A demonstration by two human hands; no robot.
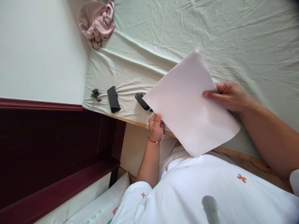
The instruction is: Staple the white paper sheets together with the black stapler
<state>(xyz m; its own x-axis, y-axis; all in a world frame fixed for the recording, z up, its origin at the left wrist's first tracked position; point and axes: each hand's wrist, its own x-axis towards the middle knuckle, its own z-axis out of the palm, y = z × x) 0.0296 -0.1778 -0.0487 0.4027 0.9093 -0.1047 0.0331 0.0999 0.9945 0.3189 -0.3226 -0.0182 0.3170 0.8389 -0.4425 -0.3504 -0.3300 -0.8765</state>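
Observation:
A white sheaf of paper (pixel 187 102) is held tilted between both hands, above the edge of a cloth-covered surface. My right hand (pixel 230 95) grips its right edge, thumb on top and fingers underneath. At the lower left edge, my left hand (pixel 156 126) pinches the paper, with a red string bracelet on the wrist. Partly hidden behind the paper's left corner lies a black stapler-like object (pixel 141 101). How many sheets there are I cannot tell.
Pale green wrinkled cloth (pixel 144 59) covers the surface. On it lie a black rectangular case (pixel 113 99), a small dark tangled item (pixel 95 93) and a bunched pink cloth (pixel 99 23). Dark red wood panelling (pixel 46 140) stands at left, beside a white printed sack (pixel 100 203).

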